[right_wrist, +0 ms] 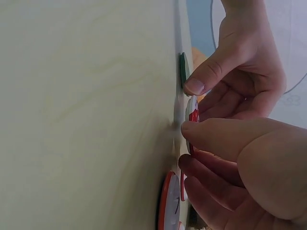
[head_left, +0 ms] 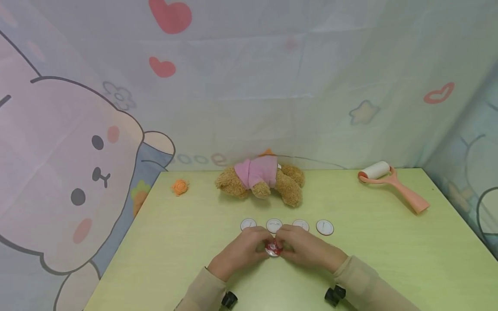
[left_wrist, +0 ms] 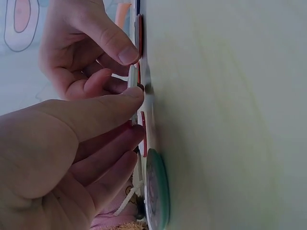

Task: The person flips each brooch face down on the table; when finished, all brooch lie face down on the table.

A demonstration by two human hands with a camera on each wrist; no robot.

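A small round badge (head_left: pixel 273 249), red and white with a glossy face, is between my two hands just above the table. My left hand (head_left: pixel 247 247) pinches one side with thumb and fingers; my right hand (head_left: pixel 305 247) pinches the opposite side. From the right wrist view the badge (right_wrist: pixel 193 114) stands on edge, its red part by my right thumb. Fingers hide much of it. Beyond my hands, several round badges lie in a row with pins up, among them a left one (head_left: pixel 248 223) and a right one (head_left: pixel 324 227).
A teddy bear (head_left: pixel 260 177) in a pink hoodie lies at the table's back. An orange flower-like piece (head_left: pixel 180 187) is at back left, a lint roller (head_left: pixel 397 183) at back right. A green-rimmed badge (left_wrist: pixel 158 191) and an orange-rimmed one (right_wrist: pixel 168 201) appear low in the wrist views.
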